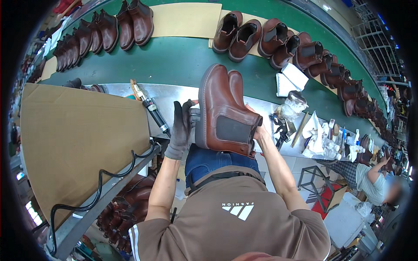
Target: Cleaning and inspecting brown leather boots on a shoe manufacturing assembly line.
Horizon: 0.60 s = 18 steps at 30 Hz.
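Note:
A pair of brown leather Chelsea boots (217,95) with dark elastic side panels is held up before my waist, toes pointing away. The nearer boot partly covers the second one (235,82). My right hand (260,132), bare, is wrapped around the boots at their ankle openings; some of its fingers are hidden behind the leather. My left hand (180,128) wears a grey glove with dark fingers. Its fingers are stretched out beside the sole of the nearer boot, close to it or touching; I cannot tell which.
Rows of brown boots (246,37) stand along a green conveyor (174,58). A black cylindrical tool (156,114) lies on the metal ledge at left, by a large cardboard sheet (82,143). Cloths (313,135), bottles and brushes lie at right. Another person (370,178) is at far right.

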Motion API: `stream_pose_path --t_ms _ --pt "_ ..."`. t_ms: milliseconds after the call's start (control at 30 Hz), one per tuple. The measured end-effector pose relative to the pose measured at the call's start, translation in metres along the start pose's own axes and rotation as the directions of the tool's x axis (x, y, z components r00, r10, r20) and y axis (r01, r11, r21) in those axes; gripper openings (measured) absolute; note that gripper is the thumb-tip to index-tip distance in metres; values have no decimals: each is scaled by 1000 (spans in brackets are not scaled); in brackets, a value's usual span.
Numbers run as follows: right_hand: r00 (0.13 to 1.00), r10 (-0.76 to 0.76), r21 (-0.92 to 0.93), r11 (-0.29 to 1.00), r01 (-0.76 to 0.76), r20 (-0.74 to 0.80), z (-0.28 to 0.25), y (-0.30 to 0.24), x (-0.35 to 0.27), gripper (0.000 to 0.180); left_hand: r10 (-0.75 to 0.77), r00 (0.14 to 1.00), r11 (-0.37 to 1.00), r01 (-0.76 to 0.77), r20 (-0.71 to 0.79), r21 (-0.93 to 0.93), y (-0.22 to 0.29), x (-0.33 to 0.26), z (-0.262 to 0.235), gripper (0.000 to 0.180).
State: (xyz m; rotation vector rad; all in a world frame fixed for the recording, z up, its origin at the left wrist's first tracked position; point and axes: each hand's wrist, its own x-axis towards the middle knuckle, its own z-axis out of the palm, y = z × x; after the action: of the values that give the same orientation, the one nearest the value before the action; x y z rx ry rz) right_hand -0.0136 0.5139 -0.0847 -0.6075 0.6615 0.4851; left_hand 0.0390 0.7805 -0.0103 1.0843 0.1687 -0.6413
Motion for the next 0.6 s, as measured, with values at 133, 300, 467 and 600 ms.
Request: stream_pose_path --t_ms 133,300,467,600 --pt "973 -201 -205 963 175 -110 29 -7 -37 60 -128 991 991 129 29 -44 -8 14 -5 79" --pt "939 -335 -660 724 202 -81 47 -18 -62 79 -343 916 840 398 207 -370 -33 42 -18 90" --pt "924 -347 -621 764 177 -163 36 -5 -56 83 -180 952 973 209 248 -95 -63 57 -26 91" --pt "953 -165 -680 731 -56 -255 0 -19 -35 86 -114 954 552 294 -279 780 -51 100 -7 98"
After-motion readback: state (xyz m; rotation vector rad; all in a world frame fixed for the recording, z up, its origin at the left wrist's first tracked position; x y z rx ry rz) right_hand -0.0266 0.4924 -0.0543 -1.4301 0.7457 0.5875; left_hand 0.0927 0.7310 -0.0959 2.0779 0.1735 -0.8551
